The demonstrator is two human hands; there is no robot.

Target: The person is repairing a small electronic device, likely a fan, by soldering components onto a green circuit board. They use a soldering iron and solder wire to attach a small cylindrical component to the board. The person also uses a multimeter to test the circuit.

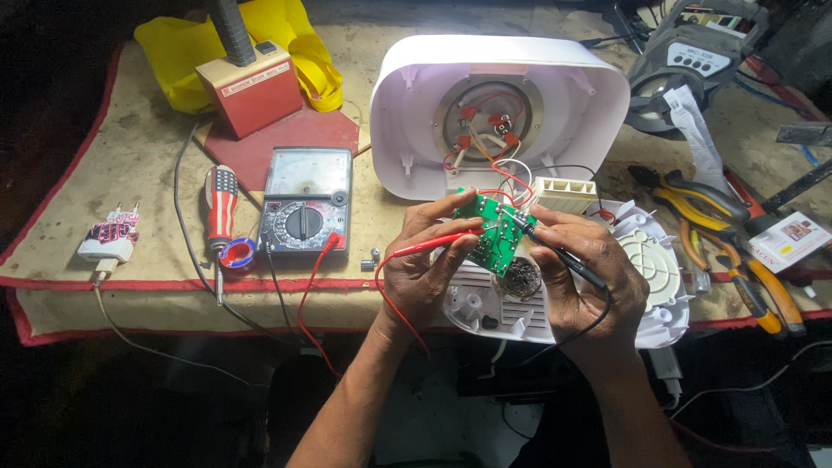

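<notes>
My left hand (425, 264) holds a small green circuit board (494, 232) and a red test probe (429, 246) whose tip rests against the board. My right hand (585, 277) grips a black test probe (555, 249), its tip touching the board's upper right. Red, white and black wires run from the board into an overturned white appliance housing (498, 108) behind it. Both probe leads run left to an analog multimeter (305, 201) lying flat on the bench.
A white round base cover (650, 269) lies under my hands. Pliers and cutters (719, 234) sit at the right, a screwdriver (221, 204) and solder spool left of the meter, a red box (251, 87), a yellow cloth, a phone charger (108, 238), a speaker at far right.
</notes>
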